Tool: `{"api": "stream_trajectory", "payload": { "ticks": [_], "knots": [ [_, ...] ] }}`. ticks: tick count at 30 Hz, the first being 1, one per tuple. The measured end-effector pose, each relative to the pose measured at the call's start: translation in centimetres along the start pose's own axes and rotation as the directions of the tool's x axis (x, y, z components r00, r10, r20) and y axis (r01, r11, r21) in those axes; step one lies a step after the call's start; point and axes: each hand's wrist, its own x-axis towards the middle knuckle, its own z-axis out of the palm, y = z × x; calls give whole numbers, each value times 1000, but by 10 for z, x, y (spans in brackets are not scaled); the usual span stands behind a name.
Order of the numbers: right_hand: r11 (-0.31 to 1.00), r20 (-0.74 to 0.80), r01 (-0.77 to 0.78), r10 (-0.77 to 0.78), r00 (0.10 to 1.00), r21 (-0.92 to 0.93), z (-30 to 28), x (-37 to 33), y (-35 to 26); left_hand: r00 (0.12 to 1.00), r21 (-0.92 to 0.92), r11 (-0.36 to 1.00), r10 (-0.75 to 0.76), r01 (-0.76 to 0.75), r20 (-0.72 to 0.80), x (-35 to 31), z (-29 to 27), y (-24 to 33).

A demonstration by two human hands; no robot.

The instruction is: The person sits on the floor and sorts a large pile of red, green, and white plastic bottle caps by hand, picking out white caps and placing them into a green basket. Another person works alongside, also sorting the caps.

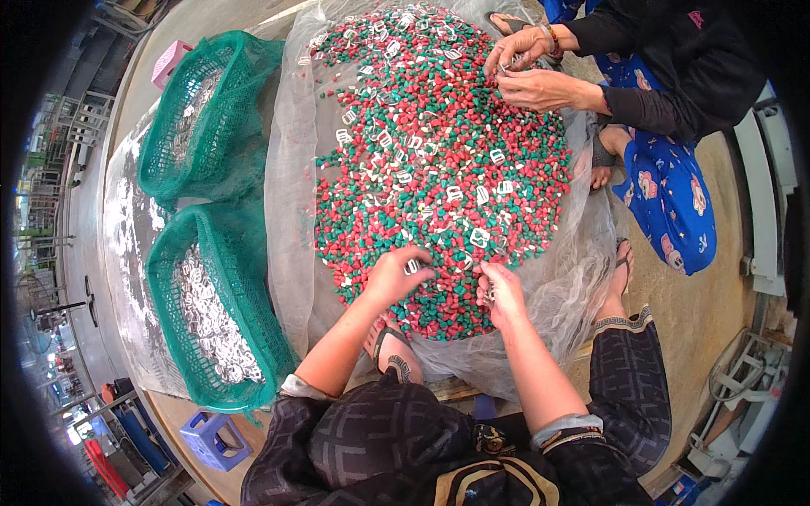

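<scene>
Fingers of the left hand (pixel 395 277) curl around 1 buckle (pixel 412 266), thumb and forefinger parted. Those of the right hand (pixel 506 295) draw narrow at the tips, with metal bits (pixel 489 294) tucked beneath; I cannot tell how many. Both hands are over the near part of the pile (pixel 464 169), on a sheer sheet (pixel 291 169). Loose buckles (pixel 455 194) dot the pile toward the sheet's far edge; 2 baskets (pixel 164 304) of buckles stand beyond its left edge. Picking buckles from the pile looks like the step in hand; lifting another calls for a narrow pinch without spilling those held.
</scene>
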Motion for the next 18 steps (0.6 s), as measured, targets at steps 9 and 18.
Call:
{"api": "stream_trajectory", "payload": {
  "ticks": [9,18],
  "knots": [
    [978,150,16,16,989,-208,5,-8,-3,994,226,968,-107,113,-37,-5,-7,12],
    [915,48,94,-82,995,-393,10,-1,7,985,-309,940,-169,148,-43,-6,-47,2]
  ]
}}
